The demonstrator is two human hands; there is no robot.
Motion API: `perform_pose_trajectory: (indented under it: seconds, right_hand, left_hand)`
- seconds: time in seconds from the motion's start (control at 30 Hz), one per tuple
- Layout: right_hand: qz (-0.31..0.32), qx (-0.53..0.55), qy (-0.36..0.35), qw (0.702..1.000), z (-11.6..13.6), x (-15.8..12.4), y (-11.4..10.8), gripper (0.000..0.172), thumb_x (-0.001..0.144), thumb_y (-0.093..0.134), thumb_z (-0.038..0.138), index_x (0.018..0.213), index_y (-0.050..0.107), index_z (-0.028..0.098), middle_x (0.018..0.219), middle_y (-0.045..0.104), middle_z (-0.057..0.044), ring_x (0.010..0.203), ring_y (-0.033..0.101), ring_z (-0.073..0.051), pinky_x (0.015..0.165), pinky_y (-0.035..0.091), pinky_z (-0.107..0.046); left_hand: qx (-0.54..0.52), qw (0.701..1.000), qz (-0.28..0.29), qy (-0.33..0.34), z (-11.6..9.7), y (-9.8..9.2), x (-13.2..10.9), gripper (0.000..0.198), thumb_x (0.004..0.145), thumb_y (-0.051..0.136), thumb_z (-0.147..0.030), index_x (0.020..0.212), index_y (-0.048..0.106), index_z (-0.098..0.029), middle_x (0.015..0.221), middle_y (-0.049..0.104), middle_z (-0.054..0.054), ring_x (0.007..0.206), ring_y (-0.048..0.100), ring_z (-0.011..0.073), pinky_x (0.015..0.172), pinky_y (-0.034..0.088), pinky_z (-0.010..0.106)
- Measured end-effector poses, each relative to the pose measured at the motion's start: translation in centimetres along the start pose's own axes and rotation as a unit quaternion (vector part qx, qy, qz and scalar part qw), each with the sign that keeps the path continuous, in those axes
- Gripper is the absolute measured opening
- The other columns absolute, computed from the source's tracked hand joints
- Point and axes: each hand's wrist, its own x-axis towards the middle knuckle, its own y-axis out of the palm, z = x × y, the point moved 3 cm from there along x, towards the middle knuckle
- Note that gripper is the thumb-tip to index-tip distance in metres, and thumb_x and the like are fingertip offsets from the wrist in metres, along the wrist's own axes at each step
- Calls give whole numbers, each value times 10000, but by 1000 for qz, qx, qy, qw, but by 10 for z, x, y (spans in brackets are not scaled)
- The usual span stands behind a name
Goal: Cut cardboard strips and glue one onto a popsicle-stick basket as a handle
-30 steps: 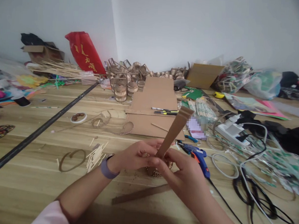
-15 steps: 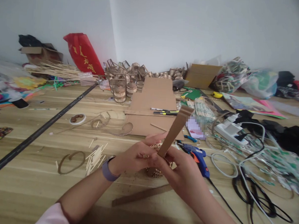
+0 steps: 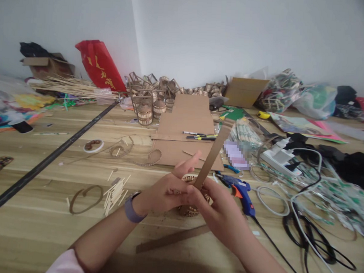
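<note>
A small round basket point(image 3: 191, 210) of cardboard and light sticks stands on the wooden table, partly hidden by my hands. My left hand point(image 3: 170, 188) is closed around its left side, one finger raised. A long cardboard strip point(image 3: 213, 156) slants up and to the right from the basket's rim. Its lower end is pinched between the thumb and fingers of my right hand point(image 3: 217, 202). Another cardboard strip point(image 3: 173, 238) lies flat on the table in front of the basket.
Right of my hands lies a blue glue gun point(image 3: 242, 193), with cables and a white power strip point(image 3: 279, 159) beyond. Cardboard sheets point(image 3: 190, 116) with cutters lie ahead. Small sticks point(image 3: 116, 194) are on the left; finished baskets point(image 3: 145, 114) stand at the back.
The upper end of the held strip has risen slightly. A finger of my left hand has lifted and straightened. The basket has stayed in place.
</note>
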Motion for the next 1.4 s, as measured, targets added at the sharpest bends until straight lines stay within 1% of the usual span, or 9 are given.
perform_pose_trajectory:
  seconds: [0.17, 0.4, 0.63, 0.83, 1.0, 1.1, 1.17, 1.3, 1.4]
  right_hand:
    - [28, 75, 65, 995, -14, 1, 4, 409, 900, 487, 587, 939, 605, 197, 788, 657, -38, 760, 606, -194, 629, 476, -282]
    - [26, 245, 180, 952, -28, -1, 7, 424, 809, 659, 619, 926, 641, 212, 879, 665, -23, 904, 601, -214, 824, 474, -344]
    - [41, 357, 227, 905, -36, 1, 12, 423, 740, 756, 571, 963, 680, 220, 1007, 698, -38, 1039, 583, -238, 980, 386, -392]
    - [28, 330, 229, 915, -32, 2, 14, 479, 692, 768, 634, 903, 671, 215, 929, 703, -37, 966, 599, -235, 907, 421, -379]
    - [55, 218, 156, 962, -33, 0, -2, 591, 762, 632, 767, 931, 654, 201, 836, 659, -45, 829, 591, -215, 739, 466, -350]
    - [-77, 136, 97, 983, -58, 0, -29, 621, 794, 577, 783, 1066, 637, 227, 957, 667, -60, 919, 607, -227, 774, 489, -353]
    - [-190, 72, 88, 975, -85, -1, -45, 596, 827, 534, 775, 1079, 637, 245, 1047, 671, -75, 979, 606, -233, 858, 493, -380]
    - [-104, 75, 128, 983, -135, -3, -36, 641, 811, 496, 803, 1007, 704, 230, 1078, 711, -132, 1041, 644, -297, 848, 536, -451]
    - [-11, 84, 121, 989, -146, -10, -16, 604, 816, 536, 742, 1041, 738, 219, 1051, 747, -133, 1006, 683, -301, 857, 552, -477]
  left_hand:
    - [8, 999, -16, 32, -2, 0, 1, 265, 952, 600, -448, 941, 798, -272, 1611, 348, 3, 1518, 238, 334, 1242, 226, 505]
    - [18, 999, -20, 46, 1, 2, 2, 384, 943, 605, -474, 744, 742, -175, 1693, 56, -11, 1518, 231, 353, 1253, 193, 448]
    - [35, 998, -38, 47, 6, 3, 1, 448, 933, 599, -524, 662, 672, -174, 1691, 74, -37, 1537, 175, 333, 1250, 210, 406]
    - [41, 998, -44, 19, 5, 5, -2, 449, 952, 564, -532, 700, 664, -174, 1695, 40, -17, 1543, 142, 335, 1248, 189, 416]
    - [28, 991, -118, -48, -4, 15, -10, 420, 996, 468, -540, 894, 713, -214, 1653, 252, 29, 1518, 237, 278, 1232, 209, 412]
    - [17, 983, -159, -88, -12, 20, -13, 433, 1002, 455, -532, 829, 716, -233, 1551, 438, 17, 1467, 333, 258, 1215, 217, 410]
    - [5, 978, -173, -119, -16, 20, -14, 456, 1003, 443, -522, 756, 697, -235, 1494, 506, 5, 1453, 346, 249, 1206, 211, 403]
    - [-45, 965, -195, -171, -17, 16, -12, 461, 969, 465, -455, 596, 606, -225, 1382, 603, 9, 1431, 369, 240, 1173, 225, 362]
    - [-91, 954, -206, -197, -15, 12, -10, 428, 898, 504, -394, 505, 512, -227, 1229, 683, 37, 1384, 426, 249, 1118, 269, 331]
